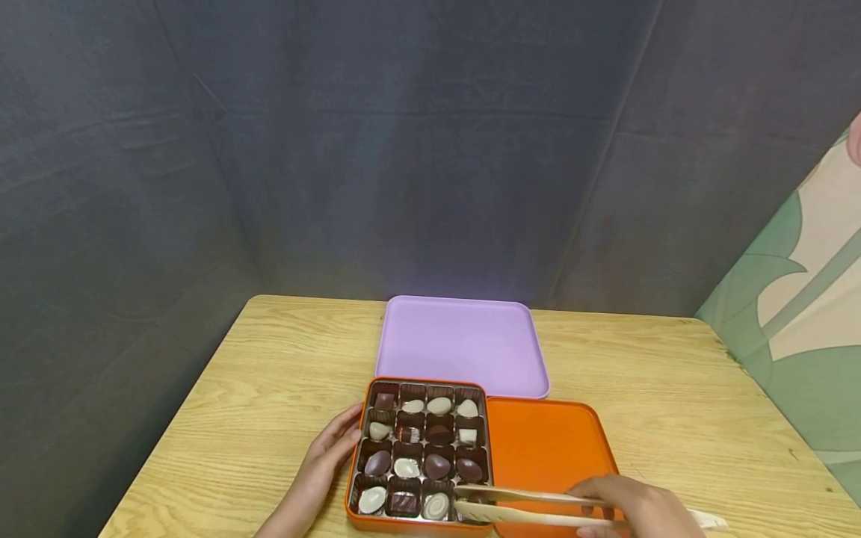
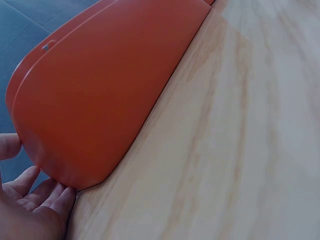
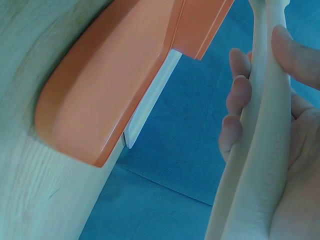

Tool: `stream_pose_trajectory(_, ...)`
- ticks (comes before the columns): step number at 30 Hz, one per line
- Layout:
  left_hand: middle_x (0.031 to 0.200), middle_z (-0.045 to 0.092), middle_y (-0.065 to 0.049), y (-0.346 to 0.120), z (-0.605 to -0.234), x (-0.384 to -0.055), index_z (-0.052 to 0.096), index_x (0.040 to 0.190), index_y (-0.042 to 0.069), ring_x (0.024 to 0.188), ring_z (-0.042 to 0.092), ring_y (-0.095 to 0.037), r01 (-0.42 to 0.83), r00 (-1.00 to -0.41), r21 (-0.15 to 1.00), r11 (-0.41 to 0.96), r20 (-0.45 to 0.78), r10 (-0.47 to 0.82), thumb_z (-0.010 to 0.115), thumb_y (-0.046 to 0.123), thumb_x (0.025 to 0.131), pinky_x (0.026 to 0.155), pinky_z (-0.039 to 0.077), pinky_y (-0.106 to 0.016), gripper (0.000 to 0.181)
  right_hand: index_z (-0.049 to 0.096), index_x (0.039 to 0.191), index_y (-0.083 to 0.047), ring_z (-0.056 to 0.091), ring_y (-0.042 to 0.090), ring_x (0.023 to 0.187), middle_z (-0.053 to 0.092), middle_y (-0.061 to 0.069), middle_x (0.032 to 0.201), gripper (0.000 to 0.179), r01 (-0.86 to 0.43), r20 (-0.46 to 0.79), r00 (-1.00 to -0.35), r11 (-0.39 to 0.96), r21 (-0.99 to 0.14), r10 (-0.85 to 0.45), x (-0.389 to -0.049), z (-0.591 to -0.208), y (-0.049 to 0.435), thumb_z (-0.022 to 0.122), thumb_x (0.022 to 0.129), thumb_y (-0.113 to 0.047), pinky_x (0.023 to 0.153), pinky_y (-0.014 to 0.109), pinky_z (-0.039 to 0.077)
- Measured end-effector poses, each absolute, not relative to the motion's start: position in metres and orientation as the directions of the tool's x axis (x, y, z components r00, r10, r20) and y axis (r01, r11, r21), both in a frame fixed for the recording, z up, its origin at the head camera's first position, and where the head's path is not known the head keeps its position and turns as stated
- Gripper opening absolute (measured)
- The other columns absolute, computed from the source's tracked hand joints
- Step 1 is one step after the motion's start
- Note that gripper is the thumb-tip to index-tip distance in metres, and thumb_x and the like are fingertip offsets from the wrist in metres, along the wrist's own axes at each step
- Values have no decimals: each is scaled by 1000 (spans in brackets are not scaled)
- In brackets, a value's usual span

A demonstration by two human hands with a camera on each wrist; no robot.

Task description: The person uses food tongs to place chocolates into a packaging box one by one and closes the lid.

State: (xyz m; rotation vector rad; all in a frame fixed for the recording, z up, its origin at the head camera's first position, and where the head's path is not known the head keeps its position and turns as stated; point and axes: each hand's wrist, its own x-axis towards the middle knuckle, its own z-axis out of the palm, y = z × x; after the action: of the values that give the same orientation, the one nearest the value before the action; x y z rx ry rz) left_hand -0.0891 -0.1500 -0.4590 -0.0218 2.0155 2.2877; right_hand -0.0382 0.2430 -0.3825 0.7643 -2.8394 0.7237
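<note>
An orange tin [image 1: 417, 528] of assorted chocolates stands at the table's front, its dark insert divided into compartments. My left hand [image 1: 324, 456] rests its fingers on the tin's left side; in the left wrist view the fingertips touch near a rounded corner of the orange wall [image 2: 100, 90]. My right hand [image 1: 635, 504] holds pale tongs [image 1: 525, 495], thumb on one arm and fingers on the other in the right wrist view. The tongs' parted tips reach into the front right compartment, whose contents they mostly hide. A round swirled chocolate [image 1: 436, 506] sits just left of them.
Right of the tin lies an orange lid [image 1: 548, 441], partly under the tongs and right hand. Behind the tin, a lavender tray [image 1: 464, 340] lies close against it. A dark grey cloth [image 1: 430, 149] hangs beyond the wooden table [image 1: 282, 359]; patterned fabric [image 1: 807, 299] hangs at the right.
</note>
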Motion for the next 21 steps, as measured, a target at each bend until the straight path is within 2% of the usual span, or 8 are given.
stream_pose_trajectory(16, 132, 37, -9, -151, -454, -87, 39, 128, 8, 120, 33, -18, -77, -994, 988, -137, -66, 83, 50, 19, 87, 91, 31, -18, 45, 57, 93, -36, 41, -6, 58, 48, -26, 73, 24, -488, 223, -873, 764, -423, -434, -38, -382, 240, 65, 72, -42, 47, 17, 36)
stream_pose_trajectory(21, 132, 37, -8, -151, -455, -88, 38, 128, 8, 120, 33, -17, -75, -995, 988, -132, -66, 78, 50, 20, 86, 91, 32, -18, 45, 58, 94, -35, 41, -6, 59, 47, -27, 73, 24, -458, 177, -888, 778, -431, -424, -41, -380, 238, 62, 73, -46, 48, 18, 36)
